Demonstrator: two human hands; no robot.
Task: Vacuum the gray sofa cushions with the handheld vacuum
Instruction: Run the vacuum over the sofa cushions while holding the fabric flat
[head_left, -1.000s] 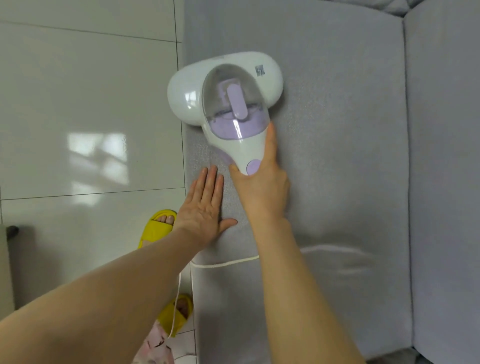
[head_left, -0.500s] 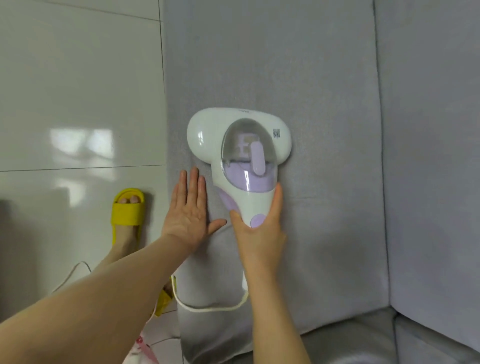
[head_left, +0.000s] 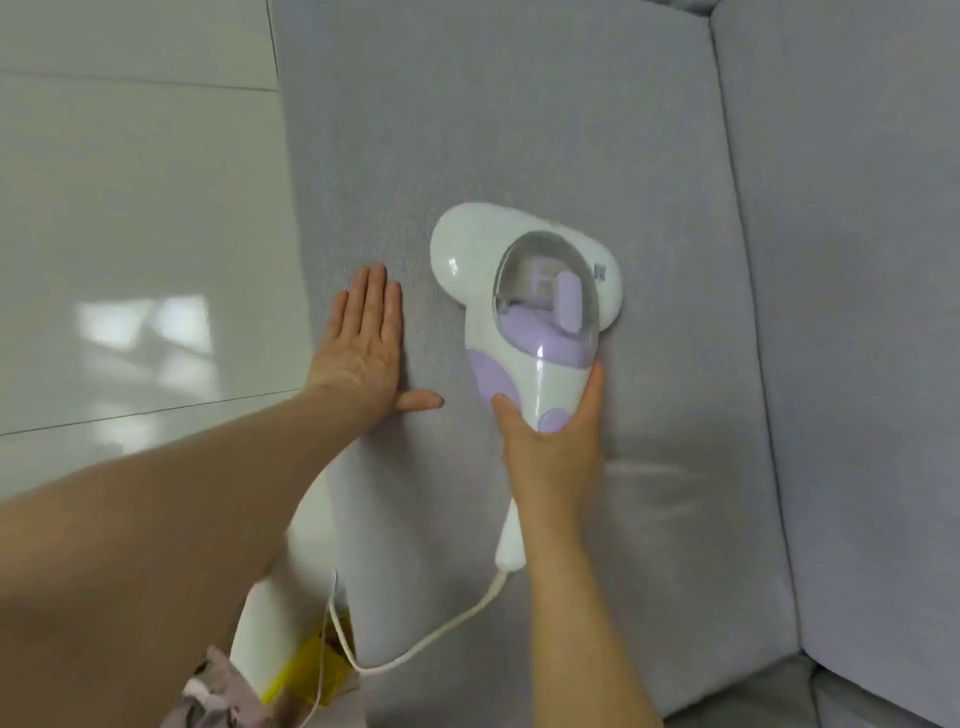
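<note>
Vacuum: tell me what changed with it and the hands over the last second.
The vacuum slid right across the cushion, from overhanging the edge beside the floor to well inside it, and a wider gap opened between it and the left hand. Unchanged: the right hand holds the vacuum by its handle, and the left hand lies flat on the cushion near that edge.
</note>
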